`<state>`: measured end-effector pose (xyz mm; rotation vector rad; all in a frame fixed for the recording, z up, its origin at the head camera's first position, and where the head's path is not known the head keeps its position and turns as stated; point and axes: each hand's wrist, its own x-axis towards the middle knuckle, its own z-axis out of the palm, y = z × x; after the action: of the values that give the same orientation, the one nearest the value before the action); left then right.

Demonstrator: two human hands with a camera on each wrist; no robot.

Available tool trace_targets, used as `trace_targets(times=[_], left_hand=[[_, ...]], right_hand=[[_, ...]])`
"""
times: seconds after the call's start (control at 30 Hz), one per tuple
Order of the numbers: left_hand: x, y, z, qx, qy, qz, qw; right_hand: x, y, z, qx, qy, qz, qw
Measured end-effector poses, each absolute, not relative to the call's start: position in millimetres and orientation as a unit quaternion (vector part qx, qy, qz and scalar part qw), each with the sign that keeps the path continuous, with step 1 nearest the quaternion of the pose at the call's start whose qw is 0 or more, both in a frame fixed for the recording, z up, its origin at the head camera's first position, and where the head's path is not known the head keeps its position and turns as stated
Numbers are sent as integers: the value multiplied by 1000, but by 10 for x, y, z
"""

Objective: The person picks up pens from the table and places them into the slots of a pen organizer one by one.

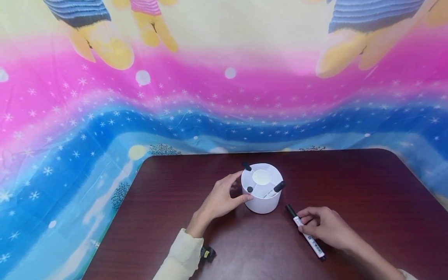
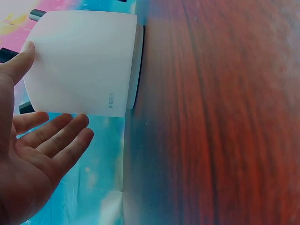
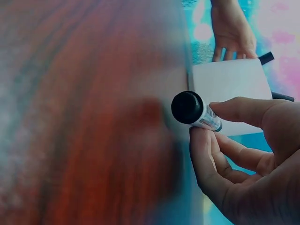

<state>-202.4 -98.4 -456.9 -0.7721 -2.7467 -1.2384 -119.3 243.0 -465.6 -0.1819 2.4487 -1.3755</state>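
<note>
A round white pen holder (image 1: 264,204) with compartments stands upright on the table, several black-capped markers leaning in it. My left hand (image 1: 220,196) holds its left side, thumb at the near rim and fingers toward the far side. In the left wrist view the pen holder (image 2: 84,63) shows small dark lettering, and the left hand's fingers (image 2: 65,140) meet its edge. To the right, my right hand (image 1: 325,227) pinches a black-and-white marker (image 1: 306,235) between thumb and fingers. Seen end-on in the right wrist view, the marker (image 3: 187,108) is in front of the pen holder.
The dark reddish wooden table (image 1: 157,194) has rounded far corners. Behind it hangs a colourful printed cloth (image 1: 210,93). A black device (image 1: 209,254) with a yellow mark shows beside the left sleeve (image 1: 183,251).
</note>
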Motion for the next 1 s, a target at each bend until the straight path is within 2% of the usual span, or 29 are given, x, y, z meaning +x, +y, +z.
trace_targets(times=[0.57, 1.0], left_hand=[[-2027, -987, -4574, -247, -882, -402, 15], [-2025, -986, -4567, -246, -877, -413, 2]], right_hand=[[-1366, 2509, -4384, -63, 852, -506, 117], [-1599, 2554, -4020, -84, 833, -547, 24]])
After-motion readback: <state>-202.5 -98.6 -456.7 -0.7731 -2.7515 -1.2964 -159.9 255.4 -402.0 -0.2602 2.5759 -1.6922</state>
